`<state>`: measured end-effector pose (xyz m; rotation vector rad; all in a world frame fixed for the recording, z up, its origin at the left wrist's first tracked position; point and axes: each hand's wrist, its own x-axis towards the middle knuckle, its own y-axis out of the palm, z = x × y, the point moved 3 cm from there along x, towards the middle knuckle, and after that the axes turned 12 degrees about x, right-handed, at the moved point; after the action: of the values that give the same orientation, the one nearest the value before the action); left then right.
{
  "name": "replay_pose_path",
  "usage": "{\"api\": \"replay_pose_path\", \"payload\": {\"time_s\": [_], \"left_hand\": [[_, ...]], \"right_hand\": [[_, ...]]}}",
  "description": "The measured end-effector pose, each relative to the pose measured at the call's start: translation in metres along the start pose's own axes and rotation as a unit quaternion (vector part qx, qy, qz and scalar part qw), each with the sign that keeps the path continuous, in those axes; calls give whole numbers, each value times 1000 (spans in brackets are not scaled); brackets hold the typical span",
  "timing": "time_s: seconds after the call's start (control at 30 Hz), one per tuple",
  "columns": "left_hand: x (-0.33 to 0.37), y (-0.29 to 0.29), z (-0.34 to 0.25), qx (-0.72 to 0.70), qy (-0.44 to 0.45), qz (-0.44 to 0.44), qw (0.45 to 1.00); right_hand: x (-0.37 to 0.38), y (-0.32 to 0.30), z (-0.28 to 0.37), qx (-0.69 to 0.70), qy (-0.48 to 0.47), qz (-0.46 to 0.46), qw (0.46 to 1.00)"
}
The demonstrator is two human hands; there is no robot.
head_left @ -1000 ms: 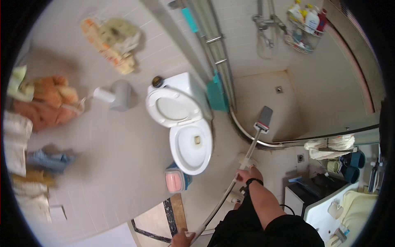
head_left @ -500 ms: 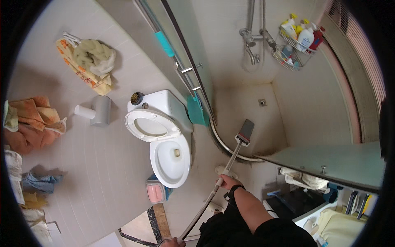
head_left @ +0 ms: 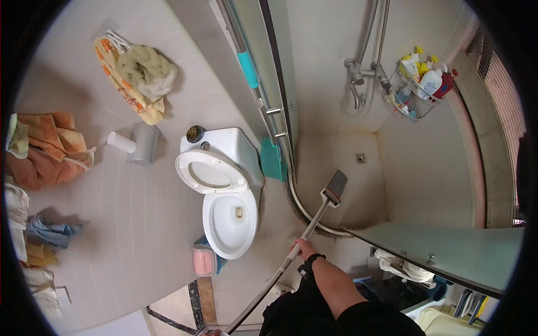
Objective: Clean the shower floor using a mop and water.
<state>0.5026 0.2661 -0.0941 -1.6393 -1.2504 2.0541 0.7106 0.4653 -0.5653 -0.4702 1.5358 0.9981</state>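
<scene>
My right hand [head_left: 304, 248], a dark watch on its wrist, is closed around the metal pole of a long-handled mop [head_left: 311, 224]. The flat grey mop head [head_left: 337, 187] rests on the shower floor [head_left: 336, 151], just inside the curved curb. The pole runs down-left to the bottom edge, where my left hand [head_left: 215, 332] grips its end, only a sliver of the hand showing. A white toilet [head_left: 230, 218] with its seat raised stands left of the pole.
A glass shower door [head_left: 269, 67] and a lower glass panel [head_left: 443, 252] bound the stall, which has a drain [head_left: 360, 158]. A wire caddy of bottles [head_left: 420, 84] hangs at the back. A pink container [head_left: 203, 260], a paper roll [head_left: 137, 144] and towels [head_left: 45, 148] are to the left.
The view has swung toward the shower stall. The mop head stays just inside the curved curb, and my left hand has slipped almost out of the bottom edge.
</scene>
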Motion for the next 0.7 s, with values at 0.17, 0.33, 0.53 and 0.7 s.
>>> {"api": "replay_pose_path", "payload": {"time_s": [0.17, 0.33, 0.53, 0.7], "left_hand": [[-3, -8, -5, 93, -10, 17, 996], [-5, -9, 1, 100, -4, 4, 995], [-19, -30, -2, 95, -2, -40, 995], [-75, -83, 11, 115, -8, -50, 992]], "right_hand": [[-3, 28, 15, 3, -56, 20, 998], [-2, 49, 36, 55, -91, 72, 992], [-26, 88, 76, 103, -44, 103, 988], [-36, 108, 160, -92, -313, 231, 917]]}}
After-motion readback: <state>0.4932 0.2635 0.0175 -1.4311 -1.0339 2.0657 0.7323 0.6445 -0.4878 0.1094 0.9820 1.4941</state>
